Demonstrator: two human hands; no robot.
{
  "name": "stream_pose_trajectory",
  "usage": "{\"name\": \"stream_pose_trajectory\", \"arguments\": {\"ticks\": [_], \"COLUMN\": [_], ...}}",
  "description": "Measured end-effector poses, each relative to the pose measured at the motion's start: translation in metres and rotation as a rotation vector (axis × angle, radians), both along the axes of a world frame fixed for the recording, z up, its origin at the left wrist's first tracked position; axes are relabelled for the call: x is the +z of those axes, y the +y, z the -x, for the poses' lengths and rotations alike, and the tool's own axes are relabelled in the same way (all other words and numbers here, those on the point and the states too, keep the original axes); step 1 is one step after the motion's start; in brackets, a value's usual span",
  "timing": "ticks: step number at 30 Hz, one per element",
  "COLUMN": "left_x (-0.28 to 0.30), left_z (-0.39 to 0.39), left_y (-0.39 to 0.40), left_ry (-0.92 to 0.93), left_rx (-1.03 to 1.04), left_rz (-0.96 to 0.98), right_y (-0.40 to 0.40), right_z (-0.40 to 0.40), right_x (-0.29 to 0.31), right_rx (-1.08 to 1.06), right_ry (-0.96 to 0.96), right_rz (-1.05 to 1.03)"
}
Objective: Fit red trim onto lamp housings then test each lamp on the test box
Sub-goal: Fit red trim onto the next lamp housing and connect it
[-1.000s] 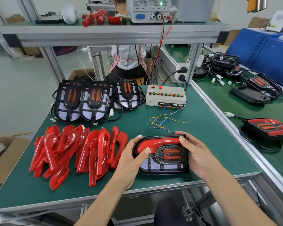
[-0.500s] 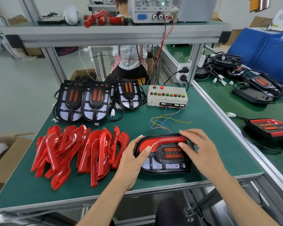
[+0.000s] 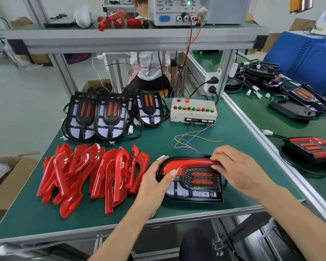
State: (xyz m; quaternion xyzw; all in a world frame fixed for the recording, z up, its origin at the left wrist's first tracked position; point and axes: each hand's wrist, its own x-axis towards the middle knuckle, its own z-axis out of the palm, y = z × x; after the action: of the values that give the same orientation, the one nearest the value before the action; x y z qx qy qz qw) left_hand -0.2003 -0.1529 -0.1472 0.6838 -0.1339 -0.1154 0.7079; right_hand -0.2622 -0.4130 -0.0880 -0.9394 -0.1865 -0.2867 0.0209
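- Held lamp housing (image 3: 193, 187) at its left end – left hand (image 3: 154, 187) curled round it, thumb on red trim (image 3: 179, 166).
- Pressed down on the trim's right end, long axis running left–right – right hand (image 3: 237, 170), fingertips bent, seemingly not gripping.

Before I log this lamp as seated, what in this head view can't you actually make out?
- Lamp housing left rim: hidden under the left hand.
- Red trim right end: covered by the right hand's fingers; seating unclear.
- Test box labels: too small.
- Lamp's plug connection: not visible.

3 bare housings (image 3: 109, 117), 1 test box (image 3: 193, 113), 2 hands (image 3: 154, 187).
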Motion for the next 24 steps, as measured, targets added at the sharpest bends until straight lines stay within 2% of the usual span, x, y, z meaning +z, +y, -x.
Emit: {"name": "stream_pose_trajectory", "arguments": {"ticks": [5,10,16,21,24], "left_x": [0.003,0.001,0.003,0.001,0.003], "left_z": [0.001,0.001,0.001,0.002,0.003], "left_y": [-0.001,0.0,0.0,0.0,-0.001], "left_ry": [-0.05,-0.083,-0.055,-0.071,-0.1], "left_rx": [0.018,0.022,0.025,0.034,0.04], "left_rz": [-0.026,-0.065,-0.048,-0.069,-0.091], "right_y": [-0.003,-0.001,0.0,0.002,-0.001], "right_z": [-0.001,-0.002,-0.003,0.002,0.001], "right_x": [-0.008,-0.006,-0.008,-0.014,-0.007], "right_rx": [-0.005,-0.001,0.021,-0.028,0.008], "right_ry": [-0.032,0.007,-0.132,-0.032,-0.051], "right_rz": [0.01,-0.078,-0.051,-0.179,-0.135]}}
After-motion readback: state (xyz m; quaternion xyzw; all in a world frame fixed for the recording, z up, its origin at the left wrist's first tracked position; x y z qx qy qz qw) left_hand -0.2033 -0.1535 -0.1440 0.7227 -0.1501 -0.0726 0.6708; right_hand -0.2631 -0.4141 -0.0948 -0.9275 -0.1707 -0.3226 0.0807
